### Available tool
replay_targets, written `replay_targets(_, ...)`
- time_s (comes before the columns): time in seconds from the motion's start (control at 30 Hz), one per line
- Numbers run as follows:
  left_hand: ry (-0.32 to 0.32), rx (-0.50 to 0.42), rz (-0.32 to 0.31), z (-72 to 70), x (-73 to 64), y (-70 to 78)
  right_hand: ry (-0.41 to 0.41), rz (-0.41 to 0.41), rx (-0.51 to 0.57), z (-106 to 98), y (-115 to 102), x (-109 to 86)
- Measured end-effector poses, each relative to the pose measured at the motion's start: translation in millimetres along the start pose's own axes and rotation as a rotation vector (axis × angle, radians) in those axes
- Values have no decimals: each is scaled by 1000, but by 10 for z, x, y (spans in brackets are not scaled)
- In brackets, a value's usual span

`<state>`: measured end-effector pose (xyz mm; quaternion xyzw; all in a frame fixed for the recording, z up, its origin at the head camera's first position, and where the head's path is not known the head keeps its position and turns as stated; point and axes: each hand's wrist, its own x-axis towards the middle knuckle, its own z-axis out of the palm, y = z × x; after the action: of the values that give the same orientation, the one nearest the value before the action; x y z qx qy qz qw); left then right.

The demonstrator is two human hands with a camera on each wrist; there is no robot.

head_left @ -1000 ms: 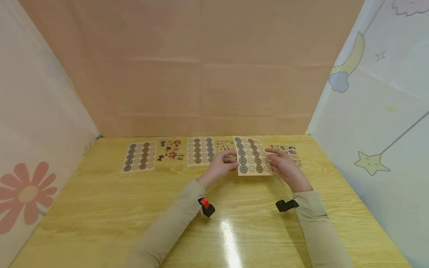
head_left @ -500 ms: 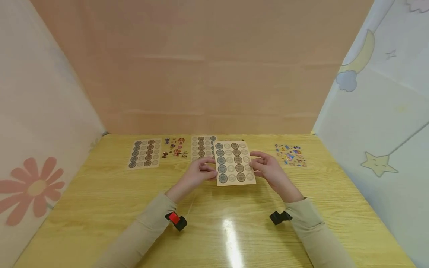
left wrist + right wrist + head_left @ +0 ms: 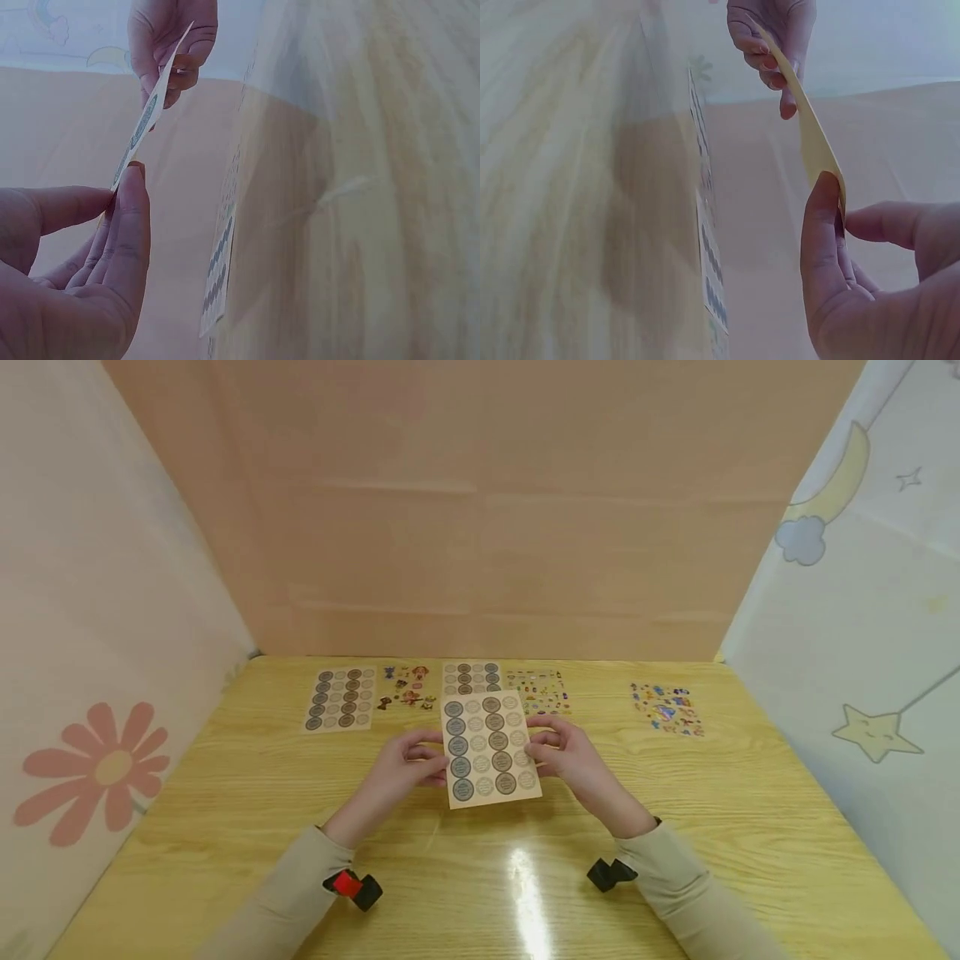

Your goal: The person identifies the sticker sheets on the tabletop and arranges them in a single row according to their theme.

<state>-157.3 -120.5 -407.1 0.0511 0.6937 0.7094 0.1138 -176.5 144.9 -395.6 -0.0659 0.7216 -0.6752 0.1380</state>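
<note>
A cream sticker sheet [image 3: 488,747] printed with rows of round blue, brown and pale labels is held up over the table, slightly tilted. My left hand [image 3: 396,777] pinches its left edge between thumb and fingers. On the opposite edge my right hand [image 3: 579,766] has the same pinch, with the thumb on the printed face. Seen edge-on in the left wrist view, the sheet [image 3: 146,120] bows a little between both hands. The right wrist view shows its plain back [image 3: 810,142], with fingertips [image 3: 824,187] pressed against it.
Along the table's [image 3: 247,827] far side lie a round-label sheet [image 3: 341,699], a cartoon sticker sheet [image 3: 407,687], another round-label sheet [image 3: 471,674] partly covered by the held one, a small-sticker sheet [image 3: 543,689] and a colourful sheet [image 3: 667,710]. A peach back wall [image 3: 480,527] stands behind.
Both hands have brought the held sheet left and nearer the body from the right part of the row. The colourful sheet at right and the small-sticker sheet are now more exposed.
</note>
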Motion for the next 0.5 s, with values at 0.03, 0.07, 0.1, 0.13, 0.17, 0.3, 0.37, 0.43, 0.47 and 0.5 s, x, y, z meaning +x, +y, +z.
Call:
replay_targets(0.03, 9, 4, -4, -23, -30, -13, -7, 3, -1, 28, 19, 3)
replay_targets(0.07, 19, 8, -7, -47, -66, -23, -22, 1, -8, 57, 35, 0)
replay_targets(0.1, 26, 11, -12, -76, -100, -39, -35, 7, -9, 86, 51, -2)
replay_targets(0.13, 35, 17, -19, -107, -138, -56, -56, 12, -12, 115, 65, -6)
replay_targets(0.17, 42, 21, -26, -142, -174, -74, -77, 23, -12, 142, 81, -7)
replay_targets(0.3, 58, 51, -60, -295, -305, -154, -202, 69, 38, 253, 108, -42)
replay_targets(0.37, 69, 67, -75, -371, -360, -190, -262, 94, 78, 308, 108, -64)
replay_targets(0.43, 78, 87, -84, -439, -407, -220, -306, 119, 102, 367, 105, -77)
replay_targets(0.47, 89, 92, -89, -468, -431, -231, -324, 129, 108, 397, 103, -79)
replay_targets(0.5, 101, 94, -96, -496, -452, -239, -337, 140, 115, 430, 104, -79)
